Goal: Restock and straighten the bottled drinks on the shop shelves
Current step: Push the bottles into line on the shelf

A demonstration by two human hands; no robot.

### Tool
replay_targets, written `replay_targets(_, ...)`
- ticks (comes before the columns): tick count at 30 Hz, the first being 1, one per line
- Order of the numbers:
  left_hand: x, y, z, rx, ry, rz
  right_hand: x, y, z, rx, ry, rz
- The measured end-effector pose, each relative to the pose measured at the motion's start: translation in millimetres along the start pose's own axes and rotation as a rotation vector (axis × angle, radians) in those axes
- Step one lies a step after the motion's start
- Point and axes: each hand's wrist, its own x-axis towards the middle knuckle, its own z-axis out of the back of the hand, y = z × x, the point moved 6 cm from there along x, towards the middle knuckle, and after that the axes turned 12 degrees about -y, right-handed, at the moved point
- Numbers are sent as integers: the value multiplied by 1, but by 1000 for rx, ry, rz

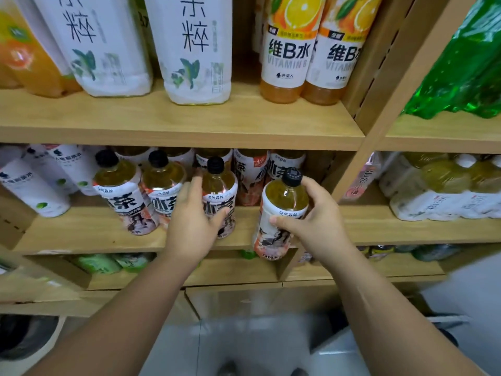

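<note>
On the middle shelf [108,232] the left hand [195,215] clasps the rightmost front-row bottle [219,196], thumb across its label, probably to steady the row. Just right of it, the right hand [311,215] has its fingers curled round a tea bottle [282,213], held tilted at the shelf's front edge with its base not yet on the board. It seems bound for the gap there.

My left hand [195,221] and right hand [311,221] were bare, and the one thumbnail that showed clearly was cut short. My left forearm [130,308] and right forearm [379,302] were uncovered right down to the lower edge of view, and a faint pale streak crossed the right one partway along. Near the floor sat two dark rounded shapes [227,370], too blurred to tell whether they were the toes of my shoes.
</note>
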Motion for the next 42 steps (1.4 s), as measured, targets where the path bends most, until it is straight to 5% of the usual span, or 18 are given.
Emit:
replay_targets(9, -6, 30, 56, 67, -323, -68, 29, 8, -41, -90, -34, -78)
replay_targets(16, -18, 21, -2, -5, -13, 28, 22, 9, -52, -168, 16, -23)
replay_targets(42, 10, 29, -27, 217, 13, -42, 26, -17, -79, -152, 23, -60)
